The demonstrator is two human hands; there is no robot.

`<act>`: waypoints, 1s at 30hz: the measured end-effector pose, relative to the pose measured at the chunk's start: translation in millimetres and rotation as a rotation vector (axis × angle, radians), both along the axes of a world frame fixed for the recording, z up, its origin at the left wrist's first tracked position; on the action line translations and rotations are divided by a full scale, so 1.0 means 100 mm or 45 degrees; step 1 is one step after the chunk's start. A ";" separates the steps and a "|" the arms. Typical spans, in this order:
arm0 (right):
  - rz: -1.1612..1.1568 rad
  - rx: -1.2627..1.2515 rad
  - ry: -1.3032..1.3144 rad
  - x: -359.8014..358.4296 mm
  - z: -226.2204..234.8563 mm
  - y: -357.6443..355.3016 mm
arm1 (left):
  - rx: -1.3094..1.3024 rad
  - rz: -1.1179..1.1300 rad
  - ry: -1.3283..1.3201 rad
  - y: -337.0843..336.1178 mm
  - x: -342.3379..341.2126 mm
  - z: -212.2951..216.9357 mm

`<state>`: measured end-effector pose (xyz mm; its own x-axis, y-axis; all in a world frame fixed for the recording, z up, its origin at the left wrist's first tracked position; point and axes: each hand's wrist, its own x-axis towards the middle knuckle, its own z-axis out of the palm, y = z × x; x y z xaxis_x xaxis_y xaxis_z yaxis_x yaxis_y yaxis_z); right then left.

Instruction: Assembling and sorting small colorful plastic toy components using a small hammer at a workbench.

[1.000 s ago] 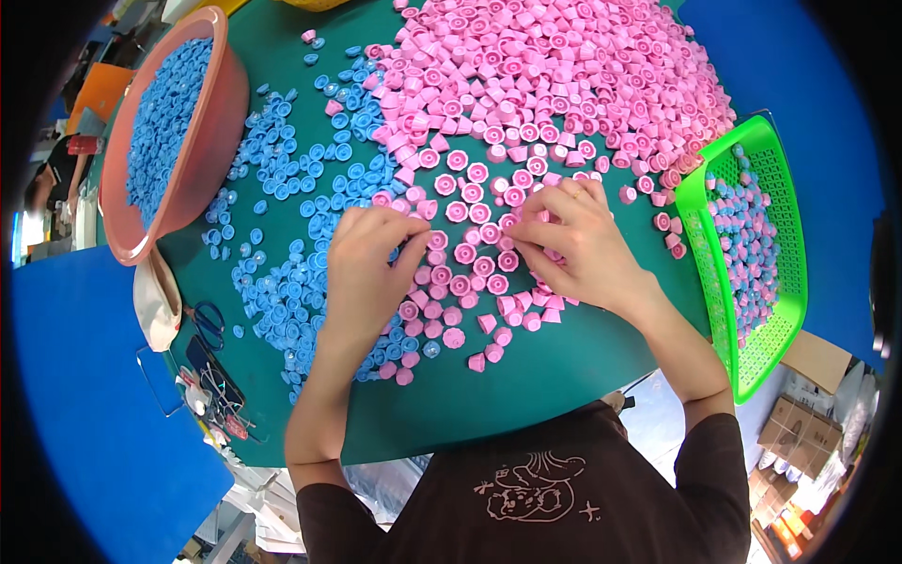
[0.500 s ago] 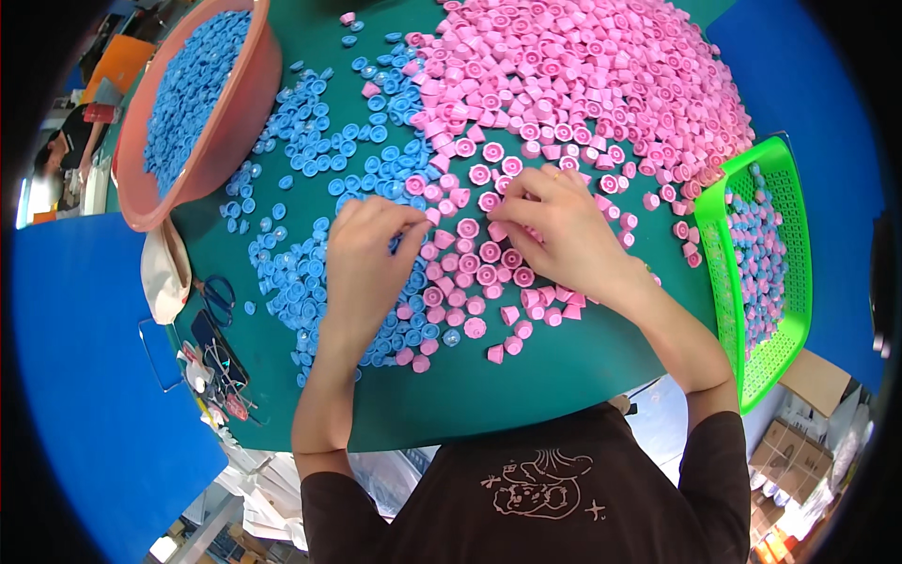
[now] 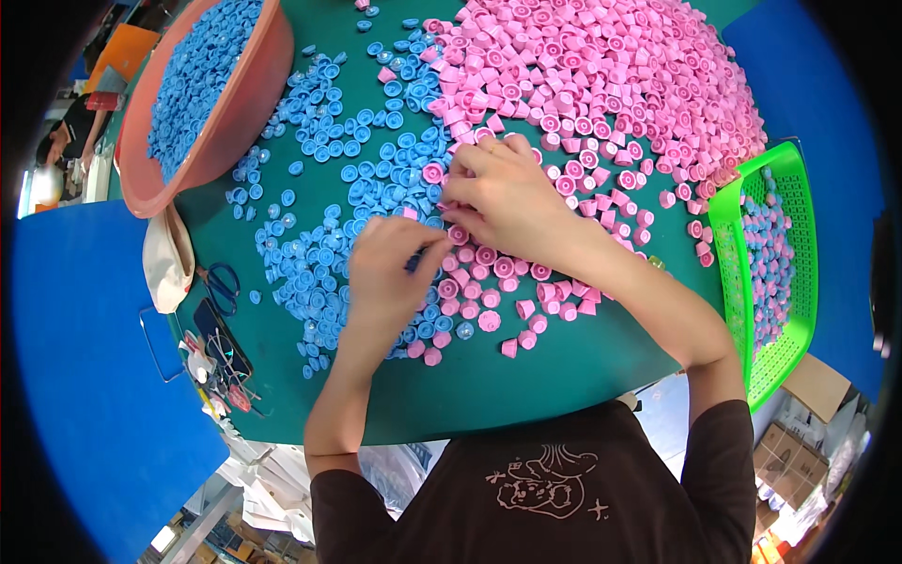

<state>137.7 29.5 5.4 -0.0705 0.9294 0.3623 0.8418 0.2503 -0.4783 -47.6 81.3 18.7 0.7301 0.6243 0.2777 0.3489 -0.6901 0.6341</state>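
My left hand (image 3: 393,268) is over the blue caps, thumb and forefinger pinched together at the edge of the pink pieces. Whatever sits between those fingertips is too small to make out. Just beyond it, my right hand (image 3: 507,202) has its fingers bent and drawn together over the line where the two colours meet; its fingertips hide what they grip. Small round blue caps (image 3: 305,268) are spread around and left of my left hand. Ridged pink cup-shaped pieces (image 3: 487,321) lie below my right hand, and a big heap of pink pieces (image 3: 601,70) rises beyond it.
A salmon-coloured basin (image 3: 272,89) of blue caps stands far left. At right is a green plastic basket (image 3: 799,273) holding mixed pink and blue pieces. Scissors (image 3: 223,287), a phone (image 3: 224,336) and a cloth pouch (image 3: 167,263) lie along the left edge of the green table (image 3: 489,395).
My right hand has moved left, from the pink pieces to the border with the blue caps, closer to my left hand. The whole view has shifted slightly.
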 end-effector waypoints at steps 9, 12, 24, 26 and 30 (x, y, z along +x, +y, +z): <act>-0.058 -0.127 0.066 0.28 0.17 0.00 | 0.074 0.032 -0.018 0.23 0.17 -0.17; -0.018 -0.136 -0.031 0.34 0.12 0.00 | 0.104 0.000 0.000 0.25 0.20 -0.14; -0.048 -0.035 0.003 0.29 0.21 -0.11 | 0.086 -0.106 0.148 0.03 -0.07 0.06; 0.092 -0.090 0.024 0.20 0.29 -0.37 | 0.052 -0.098 0.159 -0.15 -0.16 0.08; 0.149 -0.219 0.054 0.09 0.35 -0.80 | 0.109 -0.065 0.125 -0.34 -0.26 -0.03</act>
<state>146.8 -50.2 40.6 -0.1694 0.9643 0.2036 0.7901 0.2564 -0.5567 -73.1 46.9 15.7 0.7864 0.5631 0.2540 0.3697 -0.7585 0.5367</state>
